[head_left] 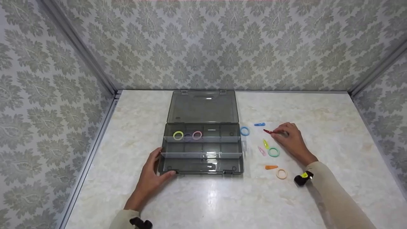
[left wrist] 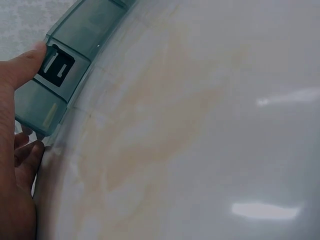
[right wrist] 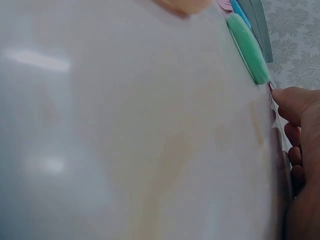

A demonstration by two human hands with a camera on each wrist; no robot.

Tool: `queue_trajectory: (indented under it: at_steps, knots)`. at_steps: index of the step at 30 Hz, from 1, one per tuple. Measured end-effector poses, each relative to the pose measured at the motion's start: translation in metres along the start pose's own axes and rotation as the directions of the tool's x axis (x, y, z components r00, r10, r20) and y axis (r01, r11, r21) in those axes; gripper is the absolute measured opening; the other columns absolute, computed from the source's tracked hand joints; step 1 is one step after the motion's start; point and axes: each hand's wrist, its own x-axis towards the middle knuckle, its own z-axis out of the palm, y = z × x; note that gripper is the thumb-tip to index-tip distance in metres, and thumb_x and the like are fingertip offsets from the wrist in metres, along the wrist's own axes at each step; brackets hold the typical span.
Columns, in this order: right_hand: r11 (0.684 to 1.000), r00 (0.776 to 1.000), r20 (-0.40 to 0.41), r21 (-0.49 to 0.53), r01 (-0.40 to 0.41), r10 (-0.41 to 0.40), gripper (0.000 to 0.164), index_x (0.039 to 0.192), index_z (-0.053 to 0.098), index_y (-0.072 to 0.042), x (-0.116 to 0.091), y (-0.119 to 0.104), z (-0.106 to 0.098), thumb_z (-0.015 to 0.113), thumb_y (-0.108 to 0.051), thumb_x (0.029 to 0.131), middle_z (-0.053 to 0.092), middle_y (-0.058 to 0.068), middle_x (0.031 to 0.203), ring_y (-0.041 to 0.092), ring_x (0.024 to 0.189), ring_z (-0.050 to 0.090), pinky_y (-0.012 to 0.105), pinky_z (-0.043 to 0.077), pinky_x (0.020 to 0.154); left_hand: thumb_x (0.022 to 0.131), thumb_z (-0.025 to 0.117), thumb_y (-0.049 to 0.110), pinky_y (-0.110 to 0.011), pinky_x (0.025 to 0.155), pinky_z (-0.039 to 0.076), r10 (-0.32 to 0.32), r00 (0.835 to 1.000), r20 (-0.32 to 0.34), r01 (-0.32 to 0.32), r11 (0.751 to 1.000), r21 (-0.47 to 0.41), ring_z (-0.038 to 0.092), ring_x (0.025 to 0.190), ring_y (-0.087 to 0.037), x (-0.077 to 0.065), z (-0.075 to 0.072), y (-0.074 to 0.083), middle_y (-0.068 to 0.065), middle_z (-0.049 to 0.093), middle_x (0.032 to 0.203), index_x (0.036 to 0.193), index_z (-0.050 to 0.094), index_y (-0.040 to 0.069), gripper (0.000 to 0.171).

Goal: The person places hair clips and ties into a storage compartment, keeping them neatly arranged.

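Observation:
A smoky grey compartment box (head_left: 202, 148) lies on the table, its lid (head_left: 203, 107) folded back toward the wall. At its front left corner my left hand (head_left: 152, 178) grips it, thumb on the front edge and fingers along the side. Its latch (left wrist: 57, 66) shows just beside the thumb in the left wrist view. My right hand (head_left: 292, 141) pinches a red hair clip (head_left: 267, 131) between thumb and fingers, right of the box. Yellow (head_left: 178, 135), purple (head_left: 188, 137) and pink hair ties (head_left: 197, 135) sit in the back row.
Between box and right hand lie a blue hair tie (head_left: 244, 131), blue clip (head_left: 259, 124), yellow clip (head_left: 265, 144), pink clip (head_left: 262, 151) and green hair tie (head_left: 273, 147). Nearer are an orange clip (head_left: 271, 167) and peach hair tie (head_left: 281, 169). Patterned walls (head_left: 213, 47) enclose the table.

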Motion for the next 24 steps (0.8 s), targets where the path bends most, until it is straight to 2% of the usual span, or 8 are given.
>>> queue_trajectory:
  at_steps: [3, 6, 10, 13, 15, 24]
  knots:
    - [1.000, 1.000, 0.004, 0.005, -0.005, 0.005, 0.013, 0.112, 0.083, -0.009, 0.000, 0.000, 0.000, 0.083, -0.017, 0.102, 0.070, 0.008, 0.117, 0.019, 0.115, 0.052, 0.032, 0.041, 0.098, 0.085, 0.100, 0.034, -0.007, 0.117, 0.031, -0.002, 1.000, 0.001, 0.002, 1.000, 0.004, 0.049, 0.154, -0.034, 0.000, 0.000, -0.001, -0.013, 0.049, 0.167, 0.170, 0.038, 0.014, 0.107]
    - [1.000, 1.000, 0.006, 0.014, -0.023, 0.023, 0.014, 0.114, 0.082, -0.011, -0.001, -0.002, -0.001, 0.082, -0.020, 0.104, 0.071, 0.006, 0.117, 0.018, 0.115, 0.053, 0.027, 0.042, 0.098, 0.085, 0.099, 0.034, -0.008, 0.118, 0.031, -0.004, 1.000, 0.004, 0.004, 1.000, 0.011, 0.049, 0.154, -0.034, 0.000, 0.000, -0.001, -0.013, 0.049, 0.168, 0.171, 0.038, 0.014, 0.108]
    - [0.999, 0.999, 0.014, 0.035, -0.034, 0.034, 0.016, 0.116, 0.082, -0.013, 0.000, -0.005, -0.003, 0.082, -0.022, 0.104, 0.073, 0.005, 0.118, 0.017, 0.113, 0.056, 0.020, 0.044, 0.095, 0.086, 0.099, 0.035, -0.025, 0.124, 0.037, -0.007, 1.000, 0.011, 0.007, 1.000, 0.028, 0.048, 0.155, -0.033, 0.000, -0.001, 0.000, -0.012, 0.048, 0.169, 0.172, 0.036, 0.015, 0.108]
    - [0.998, 1.000, 0.008, 0.055, -0.018, 0.017, 0.014, 0.114, 0.083, -0.011, 0.002, -0.007, -0.004, 0.083, -0.019, 0.103, 0.074, 0.006, 0.117, 0.017, 0.110, 0.056, 0.020, 0.045, 0.092, 0.087, 0.097, 0.038, -0.044, 0.126, 0.039, -0.005, 1.000, 0.015, 0.004, 0.998, 0.056, 0.048, 0.155, -0.033, 0.000, 0.000, 0.001, -0.011, 0.048, 0.169, 0.172, 0.035, 0.015, 0.108]
    - [0.998, 1.000, 0.002, 0.063, -0.005, 0.005, 0.013, 0.113, 0.083, -0.011, 0.003, -0.008, -0.005, 0.083, -0.017, 0.102, 0.074, 0.006, 0.115, 0.017, 0.108, 0.056, 0.021, 0.044, 0.091, 0.088, 0.097, 0.039, -0.051, 0.125, 0.040, -0.002, 1.000, 0.016, 0.000, 0.997, 0.076, 0.049, 0.154, -0.034, -0.001, 0.000, 0.001, -0.012, 0.048, 0.169, 0.173, 0.034, 0.015, 0.108]
    - [0.997, 0.998, 0.043, 0.063, 0.034, -0.037, 0.010, 0.111, 0.082, -0.013, 0.004, -0.020, -0.002, 0.084, -0.016, 0.102, 0.074, 0.005, 0.113, 0.021, 0.108, 0.056, 0.024, 0.044, 0.090, 0.088, 0.097, 0.036, -0.054, 0.125, 0.039, 0.016, 1.000, 0.016, -0.017, 0.997, 0.072, 0.048, 0.155, -0.035, 0.000, 0.001, -0.001, -0.012, 0.047, 0.170, 0.173, 0.034, 0.015, 0.107]
